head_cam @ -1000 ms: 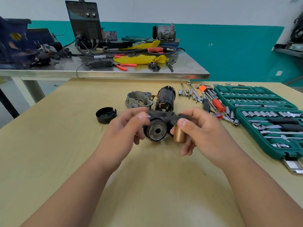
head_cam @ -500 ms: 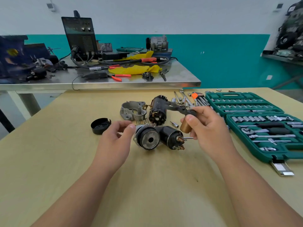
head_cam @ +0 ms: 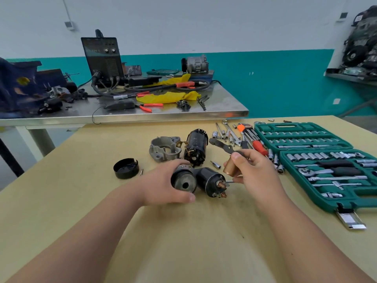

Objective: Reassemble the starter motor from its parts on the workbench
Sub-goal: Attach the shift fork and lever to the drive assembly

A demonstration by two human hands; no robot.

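- Reading the head view, the only one we have: we judge the rebuild early-to-middle, with most parts separate.
- Left hand (head_cam: pixel 163 186) grips the starter body (head_cam: pixel 183 181), which lies on the worktop (head_cam: pixel 183 252). Fingers go over the top, thumb under the round front face with its centre hole.
- Solenoid barrel (head_cam: pixel 212 181) sits joined to that body on its right, copper terminal studs towards us. That pairing looks done.
- Right hand (head_cam: pixel 257 170) pinches the copper plunger (head_cam: pixel 229 166), held just above and right of the solenoid, apart from it. The dark shift lever (head_cam: pixel 221 144) sticks out up-left from the plunger end.
- A thin metal pin shows by the lower right-hand fingers; we can't tell if it's held or lying loose.
- Left to do, our read: fit plunger and lever, then the armature unit (head_cam: pixel 195 147), grey nose housing (head_cam: pixel 165 149) and black end cap (head_cam: pixel 126 168). All three sit loose behind the hands.
- We can't pick out the fasteners among the small stuff.
- Around: open green socket set (head_cam: pixel 326 160) at right, hex keys and screwdrivers (head_cam: pixel 251 139), loose sockets (head_cam: pixel 223 133).
- In the way: the armature unit is just behind the left-hand fingers, and a small socket bit (head_cam: pixel 215 164) lies between the armature and the plunger. We see nothing between plunger and solenoid.
- Steel table (head_cam: pixel 122 116) with the welder (head_cam: pixel 103 60) is well apart at the back, no concern.
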